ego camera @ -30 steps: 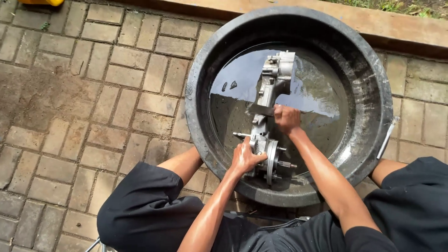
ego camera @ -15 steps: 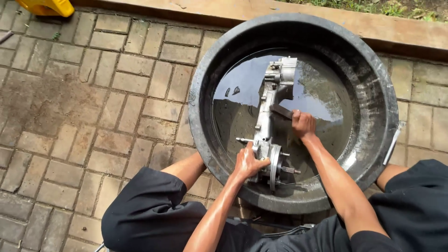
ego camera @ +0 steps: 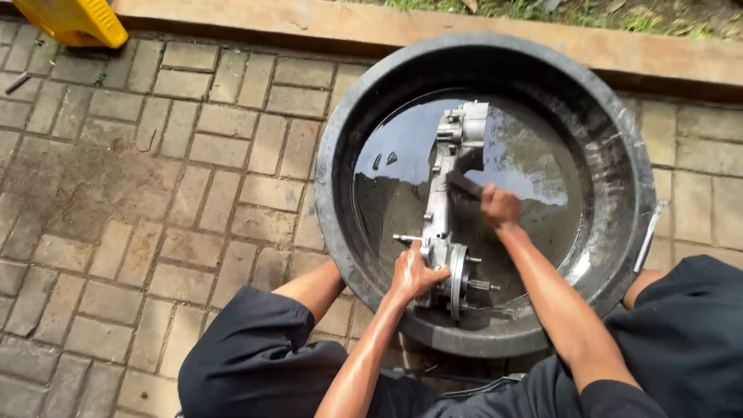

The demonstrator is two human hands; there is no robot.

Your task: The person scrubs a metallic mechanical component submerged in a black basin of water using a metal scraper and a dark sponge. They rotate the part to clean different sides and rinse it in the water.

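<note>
One black round tub (ego camera: pixel 635 155) sits on the brick paving (ego camera: pixel 155 193), holding dark liquid and one long metal engine casing (ego camera: pixel 453 178) standing on edge across the tub's middle. The left hand (ego camera: pixel 414 272) is clamped on the casing's near end by the tub's near rim. The right hand (ego camera: pixel 500 207), closed around a dark brush (ego camera: pixel 464 186), has moved farther along the casing than a second ago. One yellow object (ego camera: pixel 73 19) lies beyond the tub's far left.

Black basin (ego camera: pixel 611 131), dark water reflecting blue sky. Silver-grey metal casing (ego camera: pixel 449 193). Grey-brown paving bricks (ego camera: pixel 155 178) in staggered rows. Yellow plastic object (ego camera: pixel 73 19). Black shorts (ego camera: pixel 255 356).
</note>
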